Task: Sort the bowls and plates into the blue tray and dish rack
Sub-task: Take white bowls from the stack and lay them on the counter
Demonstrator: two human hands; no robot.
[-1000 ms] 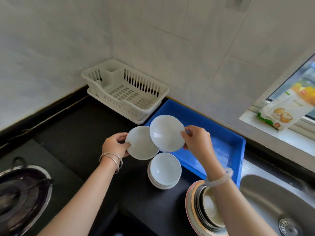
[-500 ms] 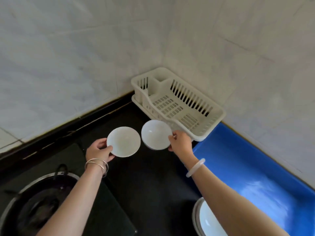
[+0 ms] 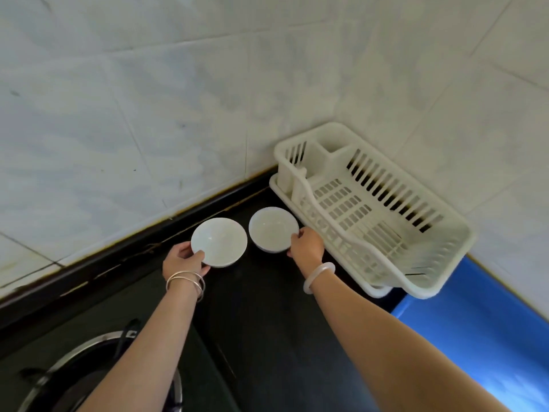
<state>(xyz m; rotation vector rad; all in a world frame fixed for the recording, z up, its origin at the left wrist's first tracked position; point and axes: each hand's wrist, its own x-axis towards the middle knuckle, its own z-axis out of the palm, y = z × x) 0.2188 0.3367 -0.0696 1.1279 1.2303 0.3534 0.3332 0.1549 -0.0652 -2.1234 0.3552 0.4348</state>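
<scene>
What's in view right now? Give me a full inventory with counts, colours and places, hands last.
bowls: 2, white, held side by side over the black counter just left of the rack; left bowl, right bowl
dish rack: 1, white, in the wall corner, nothing visible in it
blue tray: 1, blue, right of the rack, partly out of frame
counter: 1, black, under the hands
pan: 1, dark with a metal rim, bottom left
wall tiles: white, behind everything
bangles: thin, metal, left wrist
bracelet: 1, pale, right wrist
left hand: grips the left bowl's rim
right hand: grips the right bowl's rim
</scene>
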